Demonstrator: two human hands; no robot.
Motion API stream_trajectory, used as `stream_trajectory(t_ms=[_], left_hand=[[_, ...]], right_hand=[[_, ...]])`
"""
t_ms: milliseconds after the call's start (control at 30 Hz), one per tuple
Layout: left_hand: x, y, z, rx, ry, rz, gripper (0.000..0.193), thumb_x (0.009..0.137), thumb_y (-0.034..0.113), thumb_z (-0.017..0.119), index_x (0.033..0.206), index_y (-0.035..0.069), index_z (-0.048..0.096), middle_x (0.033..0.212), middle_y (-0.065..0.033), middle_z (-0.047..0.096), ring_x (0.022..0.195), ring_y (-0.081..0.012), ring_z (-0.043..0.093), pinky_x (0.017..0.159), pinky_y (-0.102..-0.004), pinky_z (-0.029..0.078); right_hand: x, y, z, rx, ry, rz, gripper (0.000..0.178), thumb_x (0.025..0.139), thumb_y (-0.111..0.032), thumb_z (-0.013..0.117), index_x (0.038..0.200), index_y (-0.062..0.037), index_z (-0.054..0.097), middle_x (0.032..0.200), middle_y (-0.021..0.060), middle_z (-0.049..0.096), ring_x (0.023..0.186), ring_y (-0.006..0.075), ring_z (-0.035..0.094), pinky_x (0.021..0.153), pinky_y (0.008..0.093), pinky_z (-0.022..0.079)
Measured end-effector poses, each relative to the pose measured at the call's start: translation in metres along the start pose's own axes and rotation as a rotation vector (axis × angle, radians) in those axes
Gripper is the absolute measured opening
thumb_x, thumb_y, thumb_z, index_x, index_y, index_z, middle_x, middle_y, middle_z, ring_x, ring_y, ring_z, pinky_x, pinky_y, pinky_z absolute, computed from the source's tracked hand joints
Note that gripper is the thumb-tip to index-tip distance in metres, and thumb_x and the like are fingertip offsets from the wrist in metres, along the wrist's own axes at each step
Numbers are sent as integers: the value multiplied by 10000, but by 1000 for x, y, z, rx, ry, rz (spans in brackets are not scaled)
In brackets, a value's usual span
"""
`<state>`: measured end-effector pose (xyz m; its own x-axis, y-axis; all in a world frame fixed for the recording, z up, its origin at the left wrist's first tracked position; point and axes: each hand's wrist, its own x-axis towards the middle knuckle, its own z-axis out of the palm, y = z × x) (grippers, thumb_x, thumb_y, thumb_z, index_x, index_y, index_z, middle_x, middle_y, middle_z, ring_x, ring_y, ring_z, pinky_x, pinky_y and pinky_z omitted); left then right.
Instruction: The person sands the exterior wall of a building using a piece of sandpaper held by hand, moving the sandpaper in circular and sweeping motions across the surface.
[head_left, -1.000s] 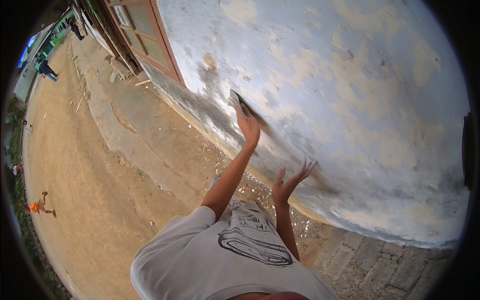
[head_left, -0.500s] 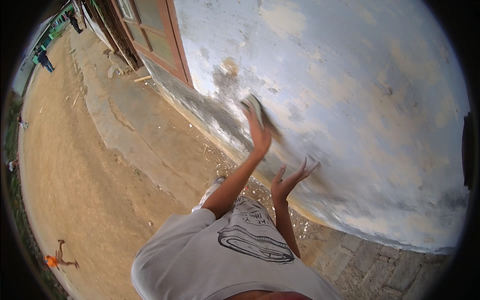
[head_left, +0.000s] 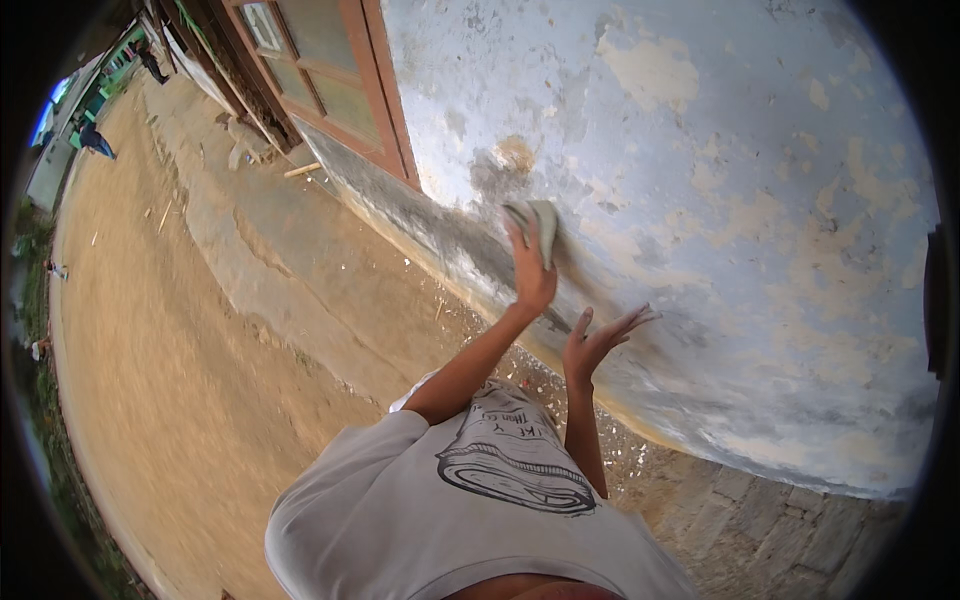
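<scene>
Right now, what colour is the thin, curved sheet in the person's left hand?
The thin, curved sheet is pale grey-green, best seen in the head view.

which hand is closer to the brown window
Left. In this view, the left hand is below and right of the brown window; the right hand is farther off, lower and further right.

The side of the grey-green pad (head_left: 547,226) turned toward the wall (head_left: 740,210) is hidden, and the fingers of the left grip (head_left: 534,278) cover part of its near edge. Whether the right grip (head_left: 592,350) touches the wall cannot be told. The upper edge cuts off the window (head_left: 338,82); the lower edge crops the pale shirt (head_left: 400,520). A distant person (head_left: 97,141) is too small to make out, and greenery (head_left: 46,415) dissolves into the dark rim.
</scene>
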<state>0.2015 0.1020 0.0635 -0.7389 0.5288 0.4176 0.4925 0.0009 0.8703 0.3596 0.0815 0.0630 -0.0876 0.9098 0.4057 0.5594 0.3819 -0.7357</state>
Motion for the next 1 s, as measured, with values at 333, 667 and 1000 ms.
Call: stream_trajectory(t_ms=[333, 667, 1000], left_hand=[[-19, 13, 12, 23, -122, 179, 843, 943, -60, 515, 1682, 87, 138, 1661, -413, -59, 1528, -625, 24, 1258, -651, 29], [29, 60, -14, -131, -61, 343, 767, 947, -158, 492, 1646, 114, 336, 1671, -402, 3, 1554, -573, 30, 1245, -560, 224], [27, 60, -17, -138, -46, 489, 908, 689, -235, 487, 1536, 89, 534, 1669, -350, 220, 1550, -557, 155, 1257, -615, 143]], right_hand=[[-2, 9, 2, -108, -51, 91, 885, 1052, -387, 515, 1691, -116, -35, 1747, 224, -72, 1610, 436, -19, 1158, 801, 31], [-11, -2, -25, -50, -51, 91, 806, 1084, -292, 482, 1693, -121, -16, 1764, 167, -12, 1620, 396, -13, 1174, 779, 36], [-13, 2, -24, -20, -33, 85, 816, 1077, -246, 524, 1699, -137, 8, 1768, 154, 13, 1623, 384, 34, 1198, 732, 64]])
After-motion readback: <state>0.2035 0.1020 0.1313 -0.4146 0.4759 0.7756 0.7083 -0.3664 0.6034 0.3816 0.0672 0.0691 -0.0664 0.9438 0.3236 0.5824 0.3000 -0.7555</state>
